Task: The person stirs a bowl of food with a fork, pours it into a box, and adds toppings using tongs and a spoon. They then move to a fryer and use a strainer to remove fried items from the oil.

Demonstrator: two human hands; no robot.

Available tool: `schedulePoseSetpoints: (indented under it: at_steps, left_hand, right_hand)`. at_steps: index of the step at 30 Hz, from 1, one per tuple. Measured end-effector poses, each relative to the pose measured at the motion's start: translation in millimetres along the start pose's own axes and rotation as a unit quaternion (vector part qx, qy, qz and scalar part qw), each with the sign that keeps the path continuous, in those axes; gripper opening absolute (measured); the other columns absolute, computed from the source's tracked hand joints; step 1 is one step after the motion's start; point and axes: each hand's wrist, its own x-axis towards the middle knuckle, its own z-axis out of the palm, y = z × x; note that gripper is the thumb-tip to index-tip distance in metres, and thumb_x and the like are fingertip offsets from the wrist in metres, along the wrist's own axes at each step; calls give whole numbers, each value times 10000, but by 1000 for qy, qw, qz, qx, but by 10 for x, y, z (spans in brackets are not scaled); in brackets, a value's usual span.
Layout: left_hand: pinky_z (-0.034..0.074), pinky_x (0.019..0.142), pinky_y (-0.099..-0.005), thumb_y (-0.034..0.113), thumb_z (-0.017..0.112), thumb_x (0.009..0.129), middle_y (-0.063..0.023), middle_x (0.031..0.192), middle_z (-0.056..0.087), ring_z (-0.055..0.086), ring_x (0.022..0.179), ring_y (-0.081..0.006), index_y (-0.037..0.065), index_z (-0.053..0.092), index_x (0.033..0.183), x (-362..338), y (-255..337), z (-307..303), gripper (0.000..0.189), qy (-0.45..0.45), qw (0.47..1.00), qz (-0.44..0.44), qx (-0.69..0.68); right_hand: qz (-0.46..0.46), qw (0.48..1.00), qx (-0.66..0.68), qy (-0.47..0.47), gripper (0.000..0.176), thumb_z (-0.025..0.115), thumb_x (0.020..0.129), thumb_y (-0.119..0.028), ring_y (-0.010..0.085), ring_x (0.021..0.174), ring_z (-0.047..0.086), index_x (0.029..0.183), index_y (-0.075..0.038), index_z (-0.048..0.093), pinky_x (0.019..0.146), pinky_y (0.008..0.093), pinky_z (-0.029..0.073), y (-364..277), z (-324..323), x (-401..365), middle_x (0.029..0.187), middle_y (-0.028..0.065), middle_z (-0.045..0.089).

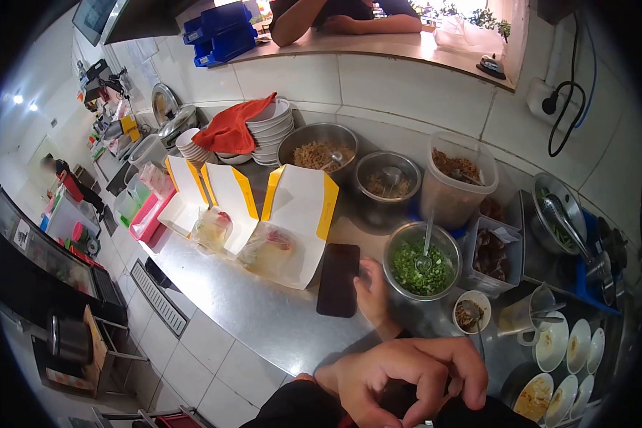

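My right hand [374,294] lies on the steel counter at the right edge of a black phone [338,280]. Its fingers are loosely bent, with the thumb apart, and nothing shows in it. Closer to the camera, my left hand [405,376] is held across in front of my right forearm. Its fingers are curved and apart, and I see nothing between them. Left of the phone stand open white and yellow takeaway boxes [297,214], with clear bags of food [267,246] in or against them. A steel bowl of chopped green onion [419,267] is right of my right hand.
Bowls of minced food [314,155] and a plastic tub [460,178] line the back, near stacked bowls [271,132] under a red cloth [235,127]. A small cup [471,312], a measuring jug [526,314] and several soup bowls [551,342] stand right. A person's arms [378,26] rest on the hatch ledge.
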Motion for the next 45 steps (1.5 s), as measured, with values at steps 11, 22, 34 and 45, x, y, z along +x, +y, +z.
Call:
schedulePoseSetpoints:
  at_steps: [11, 22, 34, 45]
  left_hand:
    - [449, 722, -331, 135, 647, 792, -254, 1129, 451, 523, 863, -261, -10, 587, 794, -4, -74, -72, 157, -20, 1000, 22, 9]
    - [413, 737, -297, 158, 667, 772, -248, 1136, 486, 513, 852, -238, 6, 604, 807, 4, -102, -67, 168, -19, 999, -19, 32]
    - [414, 770, -338, 103, 666, 760, -189, 1050, 552, 554, 847, -267, 33, 588, 802, 41, -334, -106, 114, -51, 954, -294, -10]
    - [417, 902, -437, 170, 628, 794, -72, 1164, 484, 471, 1071, -310, 141, 586, 844, -65, -4, -134, 72, 130, 929, -266, 221]
  right_hand:
    - [13, 1000, 10, -8, 368, 568, 773, -9, 312, 1189, 440, 1127, -36, 472, 998, 360, 331, -39, -4, -9, 1220, 167, 481]
    - [7, 1000, -3, -7, 358, 574, 771, -12, 325, 1177, 448, 1115, -29, 475, 990, 367, 339, -64, -19, 0, 1225, 176, 484]
    - [-48, 994, -84, 60, 364, 572, 752, -75, 363, 1086, 468, 1099, -91, 464, 917, 437, 374, -21, 88, -41, 1132, 173, 483]
    - [5, 997, 75, 17, 378, 579, 794, -58, 312, 1171, 433, 1143, -59, 434, 996, 382, 334, 300, 273, -27, 1207, 150, 465]
